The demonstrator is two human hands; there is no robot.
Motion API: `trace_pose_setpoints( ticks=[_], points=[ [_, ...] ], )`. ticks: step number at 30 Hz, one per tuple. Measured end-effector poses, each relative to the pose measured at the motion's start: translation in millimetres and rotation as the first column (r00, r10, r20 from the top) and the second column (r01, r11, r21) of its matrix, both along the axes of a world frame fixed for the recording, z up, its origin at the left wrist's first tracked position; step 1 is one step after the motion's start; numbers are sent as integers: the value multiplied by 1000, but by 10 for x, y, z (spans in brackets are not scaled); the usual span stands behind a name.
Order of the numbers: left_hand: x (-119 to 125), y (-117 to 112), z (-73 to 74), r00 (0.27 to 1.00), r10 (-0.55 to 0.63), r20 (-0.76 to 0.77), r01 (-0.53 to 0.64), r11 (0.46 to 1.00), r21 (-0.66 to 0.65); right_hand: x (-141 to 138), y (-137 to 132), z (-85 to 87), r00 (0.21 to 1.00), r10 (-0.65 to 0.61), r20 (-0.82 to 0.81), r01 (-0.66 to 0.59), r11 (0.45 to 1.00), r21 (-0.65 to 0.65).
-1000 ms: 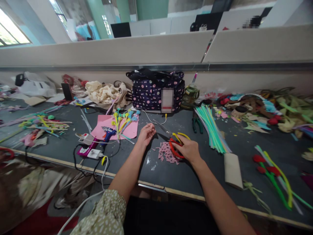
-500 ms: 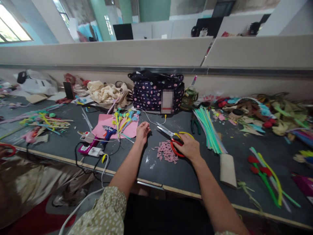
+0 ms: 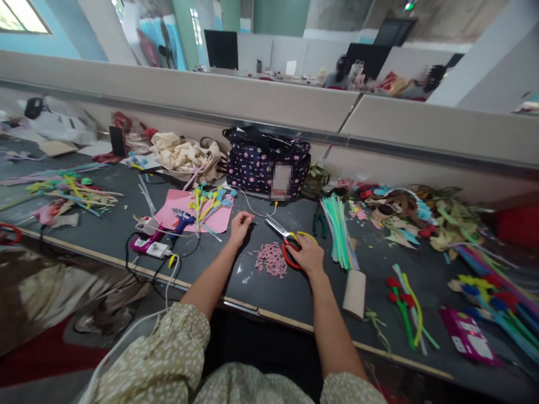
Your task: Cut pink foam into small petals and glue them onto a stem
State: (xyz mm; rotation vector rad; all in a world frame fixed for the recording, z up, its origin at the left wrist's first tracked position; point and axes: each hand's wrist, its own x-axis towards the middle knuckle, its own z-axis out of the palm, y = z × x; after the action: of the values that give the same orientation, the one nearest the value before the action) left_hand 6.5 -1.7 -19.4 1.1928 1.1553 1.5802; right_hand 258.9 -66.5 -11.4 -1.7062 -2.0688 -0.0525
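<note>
My right hand grips a pair of scissors with one red and one yellow handle. Their blades point up and left, toward my other hand. My left hand is closed, its fingertips pinched together just left of the blade tips. Whatever is in that pinch is too small to make out. On the dark table below the scissors lies a pile of small pink cut pieces. The red handle is beside the pile's right edge.
Left of my hands are a pink sheet, a glue gun and a purple power strip. A patterned bag stands behind. Pipe cleaners, pliers and a beige roll lie right. A neighbour's red-handled tool shows far left.
The camera view has turned and tilted, so the table things appear further left and more of the right side shows. My hands keep nearly the same places over the table, scissors still held.
</note>
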Motion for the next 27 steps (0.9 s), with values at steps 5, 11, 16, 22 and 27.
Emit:
trace_pose_setpoints(
  ticks=[5, 11, 16, 22, 27],
  points=[
    [-26, 44, -68, 999, -5, 44, 6, 1000, -23, 86, -20, 131, 995, -37, 96, 47, 994, -99],
    [-59, 23, -41, 998, -14, 64, 17, 999, -34, 248, -90, 236, 993, -95, 74, 104, 986, -130],
    [-65, -115, 11, 998, -69, -4, 68, 993, -93, 296, -184, 202, 978, -154, 143, 178, 969, -170],
    [64, -521, 19, 913, -157, -377, 99, 981, -168, 245, -336, 151, 955, -228, 192, 261, 949, -174],
    [54, -759, 147, 759, -248, -602, 218, 968, -125, 214, -442, 209, 943, -293, 160, 304, 951, -54]
  ],
)
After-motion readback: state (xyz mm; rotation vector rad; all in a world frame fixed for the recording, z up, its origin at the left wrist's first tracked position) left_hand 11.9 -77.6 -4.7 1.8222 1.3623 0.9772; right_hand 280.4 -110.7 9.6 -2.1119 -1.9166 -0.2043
